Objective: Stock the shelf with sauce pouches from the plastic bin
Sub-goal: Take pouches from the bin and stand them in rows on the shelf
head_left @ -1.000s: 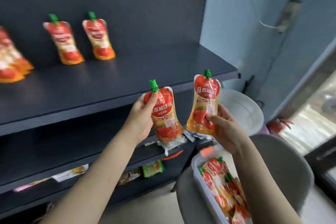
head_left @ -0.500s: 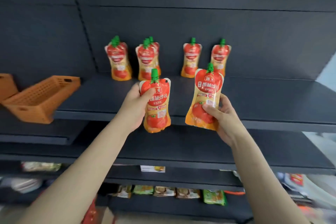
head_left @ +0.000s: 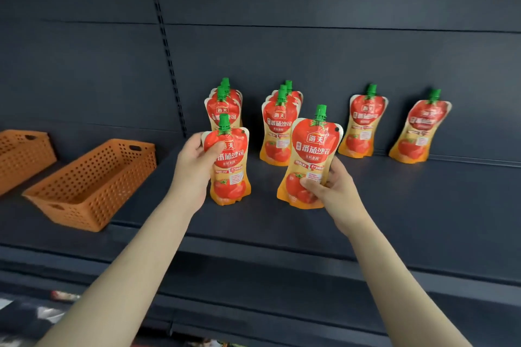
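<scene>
Stocking looked partly done. Against the back panel of the dark shelf (head_left: 408, 205) sauce pouches already stood in four spots: a front-to-back file (head_left: 224, 105) at eleven o'clock from the frame's middle, a second file (head_left: 279, 127) near twelve, and two single pouches (head_left: 363, 124) (head_left: 420, 132) toward two o'clock, so those right-hand rows seemed to have room left. The left hand (head_left: 193, 169) gripped an upright pouch (head_left: 231, 175) by its upper edge, thumb on the front and fingers curled behind, directly ahead of the first file; whether its base touched the shelf could not be told. The right hand (head_left: 338, 191) pinched the lower corner of a tilted pouch (head_left: 310, 155), thumb across the print, fingers behind, its base low over the shelf in front of the second file. Both pouches were probably about to be set down as new fronts of those files. Two orange baskets (head_left: 93, 183) (head_left: 22, 155) sat at nine o'clock. The plastic bin was out of view, so how many pouches remained could not be judged.
</scene>
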`<action>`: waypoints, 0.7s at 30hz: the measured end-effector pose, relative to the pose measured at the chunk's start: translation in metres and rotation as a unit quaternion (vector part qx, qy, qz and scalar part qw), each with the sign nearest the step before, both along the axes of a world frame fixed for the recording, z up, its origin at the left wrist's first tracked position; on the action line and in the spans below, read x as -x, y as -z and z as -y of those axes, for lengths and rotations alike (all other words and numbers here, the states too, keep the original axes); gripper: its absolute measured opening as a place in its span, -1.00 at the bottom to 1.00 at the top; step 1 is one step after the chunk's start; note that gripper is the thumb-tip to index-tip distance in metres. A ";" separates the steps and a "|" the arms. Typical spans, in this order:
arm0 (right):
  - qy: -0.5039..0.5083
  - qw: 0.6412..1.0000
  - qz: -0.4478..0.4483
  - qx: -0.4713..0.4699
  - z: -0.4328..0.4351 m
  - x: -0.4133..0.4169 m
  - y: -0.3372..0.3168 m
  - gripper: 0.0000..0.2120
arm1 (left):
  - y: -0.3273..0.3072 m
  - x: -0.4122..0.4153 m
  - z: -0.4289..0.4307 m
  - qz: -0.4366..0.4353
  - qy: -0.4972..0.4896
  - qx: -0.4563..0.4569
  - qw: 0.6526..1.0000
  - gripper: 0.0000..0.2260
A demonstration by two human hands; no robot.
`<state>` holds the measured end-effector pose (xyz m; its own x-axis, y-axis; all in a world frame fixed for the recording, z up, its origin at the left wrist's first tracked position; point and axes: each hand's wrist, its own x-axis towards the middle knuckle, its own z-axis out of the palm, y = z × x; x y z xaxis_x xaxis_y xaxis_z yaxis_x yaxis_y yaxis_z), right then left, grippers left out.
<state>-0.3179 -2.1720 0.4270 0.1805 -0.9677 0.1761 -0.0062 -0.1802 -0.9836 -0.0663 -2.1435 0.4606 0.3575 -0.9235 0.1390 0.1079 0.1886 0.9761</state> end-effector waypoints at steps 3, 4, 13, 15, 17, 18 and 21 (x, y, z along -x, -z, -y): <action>-0.002 1.000 -0.015 0.006 0.025 -0.016 0.010 -0.59 | 0.003 -0.011 0.022 -0.006 0.007 0.004 1.000 -0.85; -0.003 1.000 -0.023 0.008 0.031 -0.021 0.013 -0.58 | 0.004 -0.014 0.026 -0.005 0.014 0.009 1.000 -0.85; -0.018 0.996 -0.090 0.005 0.047 -0.041 0.029 -0.55 | 0.027 -0.030 0.028 0.093 0.099 0.002 0.991 -0.66; -0.012 0.993 -0.118 0.007 0.044 -0.043 0.031 -0.59 | 0.033 -0.036 0.027 0.156 0.112 -0.015 0.981 -0.64; -0.003 0.989 -0.147 0.008 0.039 -0.045 0.032 -0.62 | 0.042 -0.040 0.027 0.219 0.133 -0.036 0.966 -0.59; 0.002 0.988 -0.156 0.005 0.038 -0.046 0.032 -0.62 | 0.046 -0.042 0.027 0.235 0.140 -0.047 0.961 -0.59; 0.017 0.985 -0.174 0.003 0.038 -0.049 0.034 -0.60 | 0.053 -0.050 0.032 0.241 0.131 -0.059 0.960 -0.64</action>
